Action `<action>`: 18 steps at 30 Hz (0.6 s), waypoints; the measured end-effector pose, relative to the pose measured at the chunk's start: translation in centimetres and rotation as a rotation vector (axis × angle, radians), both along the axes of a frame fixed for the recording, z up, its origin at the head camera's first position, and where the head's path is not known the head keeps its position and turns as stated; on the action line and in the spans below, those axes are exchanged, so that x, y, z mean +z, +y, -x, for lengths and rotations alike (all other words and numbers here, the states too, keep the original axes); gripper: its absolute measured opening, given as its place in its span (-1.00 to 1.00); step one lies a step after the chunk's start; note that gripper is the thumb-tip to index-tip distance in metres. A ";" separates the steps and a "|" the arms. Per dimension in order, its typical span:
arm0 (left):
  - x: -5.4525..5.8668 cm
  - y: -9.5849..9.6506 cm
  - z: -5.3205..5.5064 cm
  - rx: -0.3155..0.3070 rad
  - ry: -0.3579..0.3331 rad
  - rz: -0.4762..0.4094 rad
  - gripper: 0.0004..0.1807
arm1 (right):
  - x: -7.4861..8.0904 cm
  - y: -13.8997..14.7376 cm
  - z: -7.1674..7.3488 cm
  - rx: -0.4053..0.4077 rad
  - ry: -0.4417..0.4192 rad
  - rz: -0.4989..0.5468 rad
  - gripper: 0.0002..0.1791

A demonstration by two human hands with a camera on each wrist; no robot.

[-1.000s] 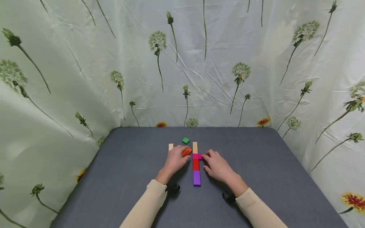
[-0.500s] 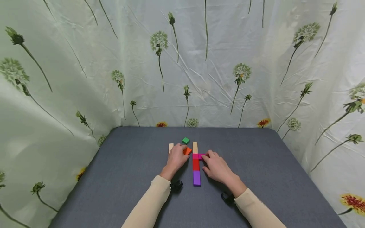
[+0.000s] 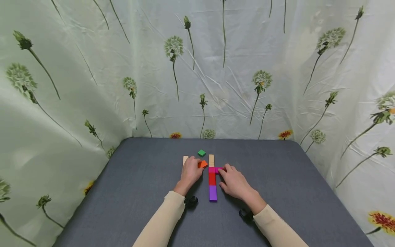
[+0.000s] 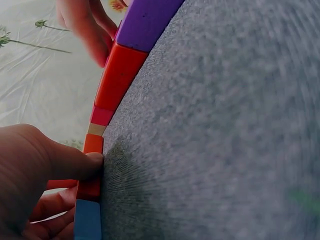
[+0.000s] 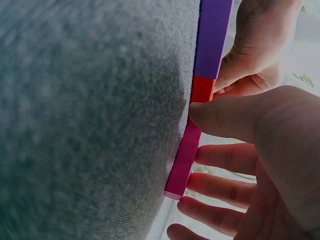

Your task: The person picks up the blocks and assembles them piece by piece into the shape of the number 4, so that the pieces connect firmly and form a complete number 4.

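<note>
My left hand (image 3: pixel 191 171) pinches an orange block (image 3: pixel 202 164) between thumb and fingers, just left of a column of blocks. In the left wrist view a blue block (image 4: pixel 88 220) lies beside that orange block, near the fingers. The column runs from a plain wooden block (image 3: pixel 211 160) through a pink block (image 3: pixel 212 169) and a red block (image 3: pixel 212 178) to a purple block (image 3: pixel 213 193) nearest me. A magenta block (image 5: pixel 183 162) sticks out rightward from the pink one. Fairly straight fingers of my right hand (image 3: pixel 236 183) touch it, with the thumb apart from the column.
A green block (image 3: pixel 202 153) lies alone beyond the left hand. Another plain wooden block (image 3: pixel 185 159) stands partly hidden behind that hand. Everything rests on a dark grey table (image 3: pixel 129 192), with a flower-printed curtain (image 3: pixel 228 85) around its far side and flanks.
My left wrist has shifted slightly right and its fingers have drawn back, showing more of the orange block. The right hand and the column stay nearly still.
</note>
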State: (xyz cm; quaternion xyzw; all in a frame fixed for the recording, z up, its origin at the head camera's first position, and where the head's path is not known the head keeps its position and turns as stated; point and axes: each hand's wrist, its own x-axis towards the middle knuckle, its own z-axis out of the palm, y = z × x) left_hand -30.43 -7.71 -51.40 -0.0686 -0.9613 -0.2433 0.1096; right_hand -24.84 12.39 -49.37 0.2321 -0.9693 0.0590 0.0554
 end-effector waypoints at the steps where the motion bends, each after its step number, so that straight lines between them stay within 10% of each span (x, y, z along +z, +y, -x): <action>1: 0.0 0.0 0.0 0.001 -0.004 0.001 -0.70 | 0.0 0.0 0.0 0.000 0.002 -0.005 -0.37; 18: 0.4 -1.4 -0.5 -0.020 -0.021 0.047 -0.70 | 0.1 -0.1 -0.2 -0.003 -0.017 -0.014 -0.36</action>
